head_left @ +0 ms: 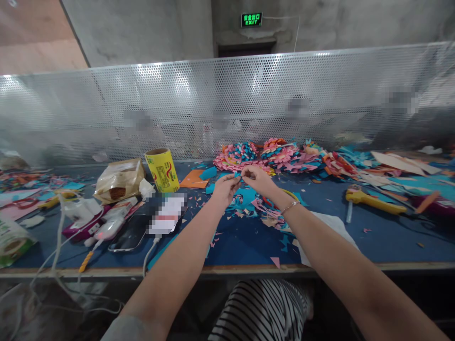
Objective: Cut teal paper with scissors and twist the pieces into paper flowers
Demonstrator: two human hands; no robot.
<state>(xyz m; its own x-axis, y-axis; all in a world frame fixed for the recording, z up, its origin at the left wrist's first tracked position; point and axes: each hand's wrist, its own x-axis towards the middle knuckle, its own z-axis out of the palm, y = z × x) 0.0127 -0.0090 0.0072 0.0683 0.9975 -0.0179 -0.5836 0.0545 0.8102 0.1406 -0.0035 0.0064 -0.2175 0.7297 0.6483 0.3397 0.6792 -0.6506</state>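
Left hand: the left hand [224,188] is raised over the bench [394,244], its fingers closed in a pinch on a small blue piece [237,174].
Right hand: the right hand [259,181] meets it from the other side, thumb and index finger nearly together at the piece's edge; whether they grip it is too small to tell. A thin bracelet [289,207] circles the wrist.
Blue piece: between the two hands, above blue cuttings [245,198].
Behind the hands: a heap of pink, blue and orange cut pieces [238,158], before a perforated metal screen [192,109].
Left side: an orange sheet [193,179], a yellow cylindrical container [162,171], a brown bag [119,179], a dark smartphone [128,233] and, just beside it, a phone with a lit screen [167,214], cable attached.
Right side: a white sheet [329,227] partly under the right forearm; farther right, a yellow glue gun [377,201] lying flat.
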